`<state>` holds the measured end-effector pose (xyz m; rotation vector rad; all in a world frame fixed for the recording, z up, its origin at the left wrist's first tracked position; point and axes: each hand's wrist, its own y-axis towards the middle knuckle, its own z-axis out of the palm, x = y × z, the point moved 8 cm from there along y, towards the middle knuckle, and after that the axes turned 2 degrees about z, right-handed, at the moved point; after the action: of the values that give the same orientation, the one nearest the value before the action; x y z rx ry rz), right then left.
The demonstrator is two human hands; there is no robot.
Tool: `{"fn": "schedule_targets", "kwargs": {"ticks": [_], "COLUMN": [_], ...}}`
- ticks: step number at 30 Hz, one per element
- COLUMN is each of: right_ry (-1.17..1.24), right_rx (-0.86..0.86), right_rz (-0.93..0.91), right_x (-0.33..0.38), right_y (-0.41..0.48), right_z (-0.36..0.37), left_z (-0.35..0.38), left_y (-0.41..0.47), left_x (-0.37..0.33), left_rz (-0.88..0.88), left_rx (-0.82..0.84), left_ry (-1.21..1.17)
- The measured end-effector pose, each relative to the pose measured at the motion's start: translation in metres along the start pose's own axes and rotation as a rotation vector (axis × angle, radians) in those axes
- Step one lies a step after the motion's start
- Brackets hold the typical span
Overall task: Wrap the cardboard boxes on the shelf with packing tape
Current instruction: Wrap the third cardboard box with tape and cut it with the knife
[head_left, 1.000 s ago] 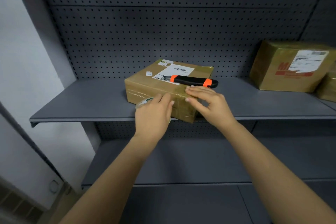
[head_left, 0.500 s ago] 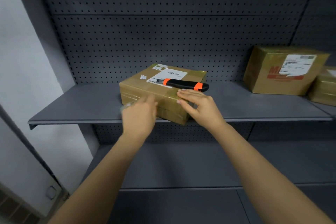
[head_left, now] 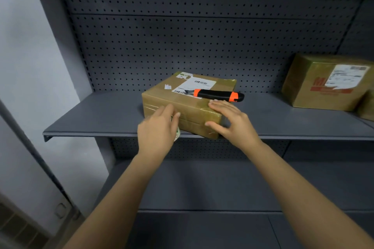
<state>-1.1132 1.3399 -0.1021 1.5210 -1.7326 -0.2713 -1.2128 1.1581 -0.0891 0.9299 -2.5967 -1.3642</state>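
Three boxes share the shelf (head_left: pixel 91 119): the near box (head_left: pixel 188 107), one corner at the front edge, then a far box (head_left: pixel 315 87) and a cut-off box (head_left: pixel 367 107) at the right end, bare shelf between. One knife (head_left: pixel 218 95) lies atop the near box. The left hand (head_left: pixel 157 129) grips a tape roll (head_left: pixel 177 133); the right hand (head_left: pixel 232 121), fingers spread, presses its corner.

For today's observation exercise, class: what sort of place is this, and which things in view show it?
Probably a stockroom or parcel packing area: grey metal shelf with a pegboard back, taped cardboard boxes bearing shipping labels, and a utility knife lying on the nearest box.
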Motion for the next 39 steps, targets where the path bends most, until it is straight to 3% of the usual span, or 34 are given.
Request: {"fn": "schedule_targets", "kwargs": {"ticks": [7,12,19,31,35,39], "right_ry": [-0.116,0.04,0.242,0.159,-0.033,-0.044], "right_rx": [0.159,-0.151,-0.081,-0.227,-0.21,-0.199], "right_rz": [0.061,0.005,0.069,0.107,0.103,0.174], "right_x": [0.006,0.061,0.096,0.12,0.131,0.13], "right_y": [0.002,0.002,0.012,0.004,-0.004,-0.019], "right_z": [0.004,-0.009,0.012,0.009,0.006,-0.007], "left_z": [-0.005,-0.008,-0.019,-0.034,-0.033,-0.035], "left_y": [-0.001,-0.008,-0.011,-0.009,-0.012,-0.015], "left_x": [0.003,0.013,0.026,0.037,0.029,0.007], "left_rz": [-0.077,-0.199,-0.237,-0.119,-0.052,0.019], "left_rx": [0.021,0.035,0.066,0.081,0.087,0.073], "left_ry": [-0.177,-0.4,-0.494,-0.566,-0.69,-0.827]}}
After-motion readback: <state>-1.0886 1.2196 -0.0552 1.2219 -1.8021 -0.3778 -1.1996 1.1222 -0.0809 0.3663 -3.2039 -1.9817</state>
